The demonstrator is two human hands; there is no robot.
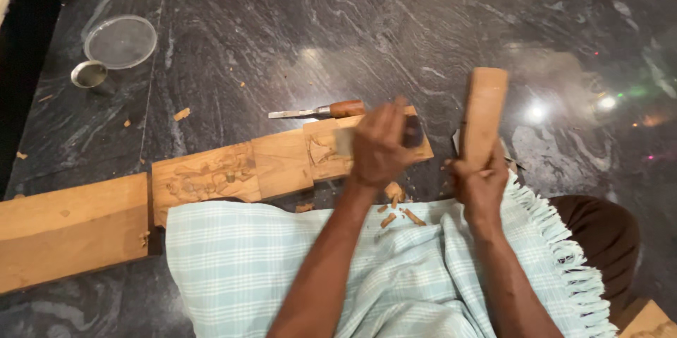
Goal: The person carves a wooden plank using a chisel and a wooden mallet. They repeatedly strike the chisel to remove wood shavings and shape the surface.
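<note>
Fingers (381, 133) grip a chisel (411, 131) on carved wood (282, 163); right hand (479, 179) holds a mallet (484, 116).

Two hands: the left hand (379, 146) and the right hand (479, 181). One wooden mallet (484, 116), one loose chisel (321, 110), one clear lid (120, 41), one metal cup (89, 74), one carved beam (233, 172). Perhaps four wood chips (398, 211) on one checked cloth (282, 267); blur prevents certainty.

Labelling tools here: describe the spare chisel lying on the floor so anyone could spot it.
Start from the long carved wooden plank lying across the dark marble floor. Just beyond its far edge, near the left hand, lies the chisel. It is the only loose tool there: a flat steel blade pointing left and a reddish-brown wooden handle.
</note>
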